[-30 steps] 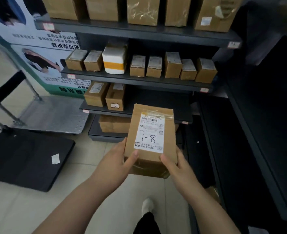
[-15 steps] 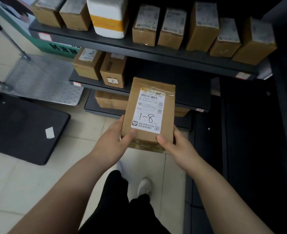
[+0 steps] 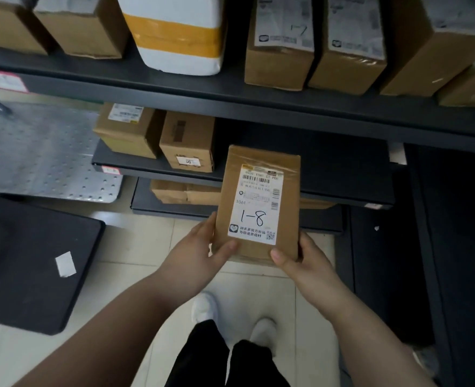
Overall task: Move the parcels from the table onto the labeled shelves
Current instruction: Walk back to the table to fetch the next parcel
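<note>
A brown cardboard parcel with a white label marked "1-8" is held upright in front of the dark shelf unit. My left hand grips its lower left edge, thumb on the front face. My right hand grips its lower right corner, thumb on the front. Behind the parcel runs a lower shelf with two brown boxes at its left end and bare dark board to the right. The shelf above carries several brown boxes and a white foam box with orange tape.
A bottom shelf holds a flat brown box. A metal platform trolley lies at the left, with a black mat in front of it. Another dark shelf unit stands at the right. My feet are on the tiled floor.
The view has closed in on the shelves and tilted down. The parcel, still held in both hands, now sits level with the lower shelf instead of below the whole unit.
</note>
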